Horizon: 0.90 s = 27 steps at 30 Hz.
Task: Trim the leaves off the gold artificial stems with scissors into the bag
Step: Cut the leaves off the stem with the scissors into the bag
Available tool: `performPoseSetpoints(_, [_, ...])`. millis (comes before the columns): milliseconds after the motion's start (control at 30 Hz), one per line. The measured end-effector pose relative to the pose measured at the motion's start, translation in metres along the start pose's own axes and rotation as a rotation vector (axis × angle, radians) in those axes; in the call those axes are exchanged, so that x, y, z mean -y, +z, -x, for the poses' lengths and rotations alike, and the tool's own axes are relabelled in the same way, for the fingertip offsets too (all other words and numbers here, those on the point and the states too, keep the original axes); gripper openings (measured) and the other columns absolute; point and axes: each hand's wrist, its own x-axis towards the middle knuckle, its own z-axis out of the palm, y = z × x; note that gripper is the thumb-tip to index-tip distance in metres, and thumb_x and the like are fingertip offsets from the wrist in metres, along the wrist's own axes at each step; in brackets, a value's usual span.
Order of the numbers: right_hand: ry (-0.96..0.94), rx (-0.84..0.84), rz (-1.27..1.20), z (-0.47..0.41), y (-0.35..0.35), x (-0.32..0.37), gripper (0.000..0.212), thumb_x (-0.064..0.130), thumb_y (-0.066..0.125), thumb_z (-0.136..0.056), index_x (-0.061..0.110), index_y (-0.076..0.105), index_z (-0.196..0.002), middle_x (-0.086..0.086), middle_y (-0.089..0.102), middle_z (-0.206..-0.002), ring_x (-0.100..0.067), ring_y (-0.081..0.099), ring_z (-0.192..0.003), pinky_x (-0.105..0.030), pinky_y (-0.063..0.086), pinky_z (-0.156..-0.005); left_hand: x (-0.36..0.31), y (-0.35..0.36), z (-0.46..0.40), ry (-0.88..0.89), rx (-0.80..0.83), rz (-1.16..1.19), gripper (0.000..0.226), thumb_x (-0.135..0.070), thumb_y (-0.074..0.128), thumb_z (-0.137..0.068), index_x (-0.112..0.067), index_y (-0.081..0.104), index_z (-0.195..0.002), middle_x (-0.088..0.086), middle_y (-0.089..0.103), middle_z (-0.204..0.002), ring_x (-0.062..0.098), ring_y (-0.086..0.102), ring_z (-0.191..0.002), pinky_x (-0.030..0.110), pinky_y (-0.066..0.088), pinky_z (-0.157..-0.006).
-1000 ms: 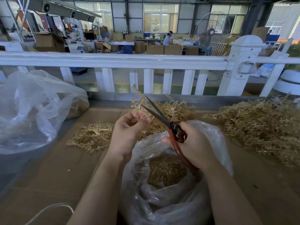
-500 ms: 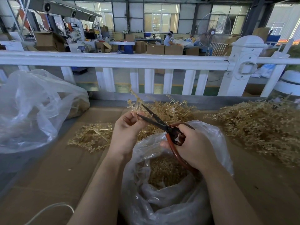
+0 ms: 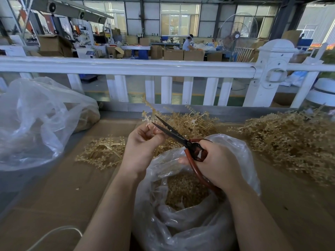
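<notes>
My left hand (image 3: 143, 145) pinches a gold artificial stem (image 3: 149, 115) that sticks up and away above its fingers. In my right hand (image 3: 215, 162) are dark-bladed scissors (image 3: 174, 134) with red loop handles. The blades are parted and their tips sit at the stem just above my left fingers. Both hands hover over a clear plastic bag (image 3: 241, 156) standing open in front of me, with cut gold leaves (image 3: 184, 189) piled at its bottom.
A big heap of gold stems (image 3: 293, 138) lies at the right, a smaller heap (image 3: 190, 122) behind the hands, and bare trimmed stems (image 3: 103, 151) at the left. Another clear bag (image 3: 32, 124) sits far left. A white railing (image 3: 126, 67) borders the cardboard-covered table (image 3: 68, 187).
The stem has risen higher out of my left hand. The scissors have shifted left and down toward it, and the blades have narrowed from wide open.
</notes>
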Motion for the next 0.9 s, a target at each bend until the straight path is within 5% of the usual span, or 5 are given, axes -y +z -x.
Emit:
performPoseSetpoints(200, [0.009, -0.009, -0.002, -0.0001, -0.0002, 0.0001, 0.057, 0.092, 0.052, -0.06, 0.047, 0.058, -0.094, 0.032, 0.057, -0.076, 0.013, 0.054, -0.076, -0.007, 0.036, -0.062, 0.0002, -0.0007, -0.0004, -0.002, 0.002, 0.005, 0.022, 0.007, 0.066, -0.085, -0.013, 0.074, -0.086, -0.002, 0.074, -0.082, 0.005, 0.066, -0.078, 0.013, 0.05, -0.073])
performPoseSetpoints(467, [0.003, -0.044, -0.025, 0.0007, 0.0018, -0.0004, 0.074, 0.095, 0.045, -0.056, 0.041, 0.066, -0.102, 0.038, 0.051, -0.072, 0.017, 0.05, -0.074, -0.005, 0.035, -0.063, 0.0022, -0.0045, -0.0001, -0.032, 0.003, -0.003, 0.016, -0.002, 0.071, -0.084, -0.015, 0.077, -0.091, 0.001, 0.076, -0.089, 0.006, 0.066, -0.081, 0.013, 0.049, -0.073])
performPoseSetpoints(567, [-0.005, -0.055, 0.001, 0.0016, 0.0008, -0.0002, 0.062, 0.095, 0.046, -0.058, 0.047, 0.059, -0.096, 0.039, 0.05, -0.071, 0.018, 0.049, -0.072, -0.003, 0.032, -0.06, 0.002, -0.0056, 0.0002, -0.038, 0.007, -0.001, 0.013, -0.003, 0.07, -0.085, -0.013, 0.076, -0.092, 0.0, 0.076, -0.088, 0.005, 0.066, -0.08, 0.013, 0.049, -0.073])
performPoseSetpoints(900, [-0.099, -0.128, 0.044, 0.0024, 0.0003, -0.0015, 0.061, 0.096, 0.041, -0.065, 0.046, 0.055, -0.097, 0.035, 0.052, -0.08, 0.015, 0.048, -0.073, -0.004, 0.032, -0.061, -0.004, -0.0043, 0.0025, -0.058, 0.075, -0.023, 0.027, 0.006, 0.067, -0.082, -0.019, 0.077, -0.075, 0.0, 0.074, -0.077, 0.004, 0.066, -0.072, 0.013, 0.05, -0.068])
